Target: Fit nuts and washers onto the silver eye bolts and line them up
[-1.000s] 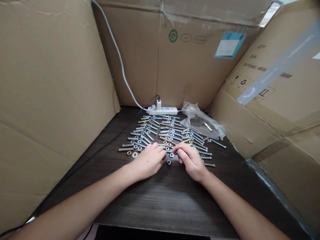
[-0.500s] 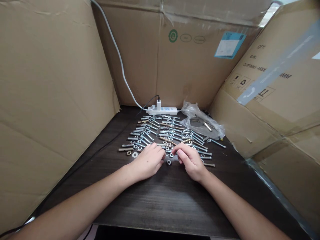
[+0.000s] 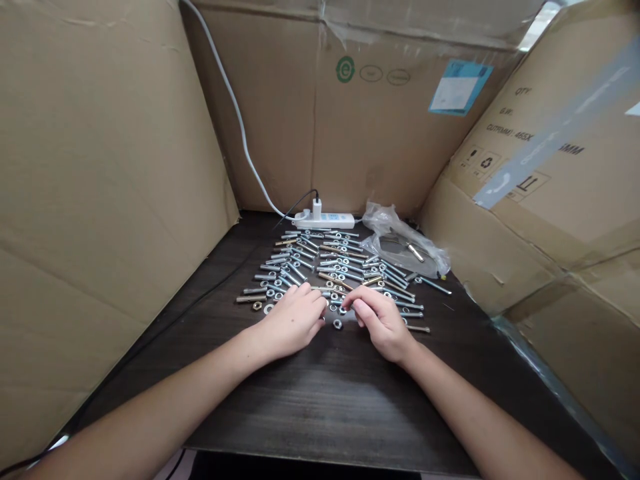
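My left hand [image 3: 296, 319] rests low over the near rows of hardware, back of the hand up. Its fingers are curled and closed, and whatever they hold is hidden beneath them. Facing it, my right hand [image 3: 379, 321] has its index finger and thumb bent together; what lies in that pinch is too small to name. A loose steel nut [image 3: 338, 325] sits on the table between the two hands. Left of my left hand are a yellowish nut [image 3: 257, 306] and a partly covered flat washer [image 3: 268, 309]. A long bolt [image 3: 419, 329] emerges beyond my right hand.
Several rows of bolts, sleeves, nuts and washers spread over the dark table [image 3: 300, 407]. Behind them lie a white power strip [image 3: 335, 221] with a plugged-in charger and a clear plastic bag [image 3: 400, 240]. Cardboard walls [image 3: 380, 140] enclose three sides. A black cable runs along the left.
My left hand has shifted slightly left, widening the gap around the loose nut. My right hand stays nearly still.
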`<state>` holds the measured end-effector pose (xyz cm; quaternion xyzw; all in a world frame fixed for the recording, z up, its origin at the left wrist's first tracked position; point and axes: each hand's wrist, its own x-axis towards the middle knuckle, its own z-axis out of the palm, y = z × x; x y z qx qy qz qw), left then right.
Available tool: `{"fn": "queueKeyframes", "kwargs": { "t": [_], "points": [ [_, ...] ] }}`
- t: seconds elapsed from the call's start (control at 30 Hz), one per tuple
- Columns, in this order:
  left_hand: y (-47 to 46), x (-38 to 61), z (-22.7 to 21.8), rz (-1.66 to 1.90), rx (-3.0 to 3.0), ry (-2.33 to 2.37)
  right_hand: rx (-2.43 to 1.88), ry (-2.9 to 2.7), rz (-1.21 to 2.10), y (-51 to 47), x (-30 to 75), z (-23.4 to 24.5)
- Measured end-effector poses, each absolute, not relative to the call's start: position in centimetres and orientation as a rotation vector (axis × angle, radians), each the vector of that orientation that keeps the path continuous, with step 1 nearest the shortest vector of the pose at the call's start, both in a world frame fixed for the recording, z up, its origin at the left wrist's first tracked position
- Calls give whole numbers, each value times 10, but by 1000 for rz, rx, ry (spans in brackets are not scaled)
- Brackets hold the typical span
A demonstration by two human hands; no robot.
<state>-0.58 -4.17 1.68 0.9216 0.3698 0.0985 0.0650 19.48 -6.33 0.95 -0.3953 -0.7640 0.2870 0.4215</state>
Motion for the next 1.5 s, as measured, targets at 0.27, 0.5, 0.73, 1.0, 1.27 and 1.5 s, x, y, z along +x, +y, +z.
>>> {"fn": "queueKeyframes", "kwargs": {
  "t": [0.27, 0.5, 0.73, 1.0, 1.27, 1.5],
  "points": [
    [-40, -2, 20, 557, 2582, 1092, -924, -2006, 763, -64, 194, 12],
    [-42, 2, 17, 741, 2312, 1061, -888, -1982, 800, -66, 193, 14],
    [-45, 4, 16, 782, 2149, 983, -894, -1979, 810, -66, 193, 12],
    [-49, 5, 23, 817, 2075, 872, -897, -1939, 823, -66, 194, 9],
    [-48, 5, 20, 764, 2082, 855, -860, -1795, 1008, -68, 194, 2],
    [-49, 3, 22, 722, 2194, 885, -847, -1879, 920, -70, 195, 6]
  ]
}}
